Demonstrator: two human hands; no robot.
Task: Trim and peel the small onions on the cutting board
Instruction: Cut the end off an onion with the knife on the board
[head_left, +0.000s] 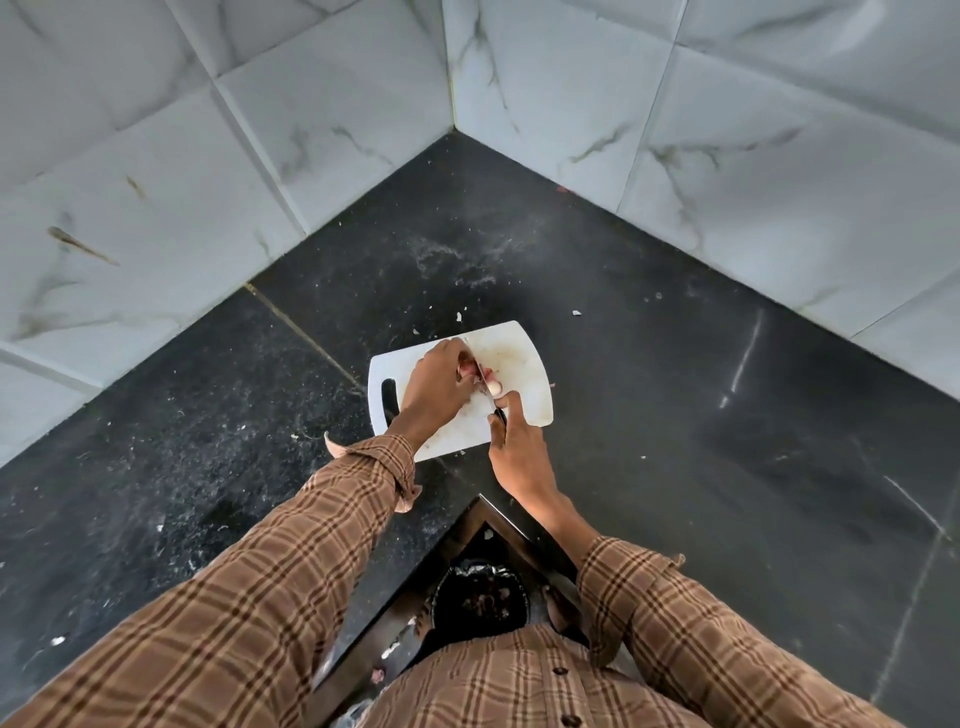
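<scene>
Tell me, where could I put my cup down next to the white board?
Bare dark counter lies right of the cutting board toward the tiled wall, and behind it toward the corner, apart from a few crumbs. It is crowded on the board itself: left hand, right hand, knife and onions.

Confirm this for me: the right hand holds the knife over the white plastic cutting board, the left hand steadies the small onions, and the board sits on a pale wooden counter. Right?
Not quite. The head view shows the white plastic cutting board on a black speckled stone counter, not pale wood. The rest holds: the right hand grips the black-handled knife, and the left hand steadies the small onions.
</scene>
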